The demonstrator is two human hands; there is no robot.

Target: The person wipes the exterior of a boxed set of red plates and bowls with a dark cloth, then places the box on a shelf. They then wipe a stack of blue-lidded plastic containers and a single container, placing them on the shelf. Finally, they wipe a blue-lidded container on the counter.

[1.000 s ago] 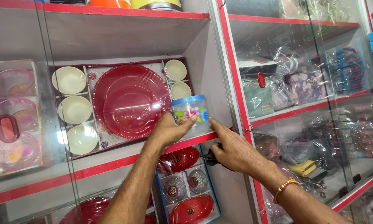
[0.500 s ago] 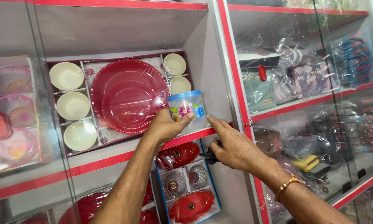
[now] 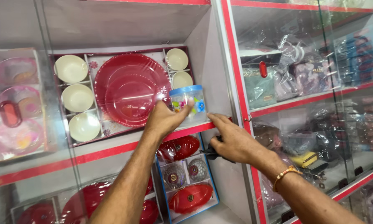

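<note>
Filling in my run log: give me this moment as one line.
left hand: holds blue-lidded clear jar at red shelf edge | right hand: fingers on shelf edge, gripping dark object | behind: boxed red plate set

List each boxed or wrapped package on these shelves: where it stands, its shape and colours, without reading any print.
Dinner set box: upper shelf, upright rectangle, red plates, cream bowls.
Pink dish pack: far left, tall, pale pink.
Blue-edged box: lower shelf, red oval dishes, clear bowls.
Small jar: in the left hand, clear, blue lid, flower label.
Wrapped goods: right cabinet, clear plastic.
</note>
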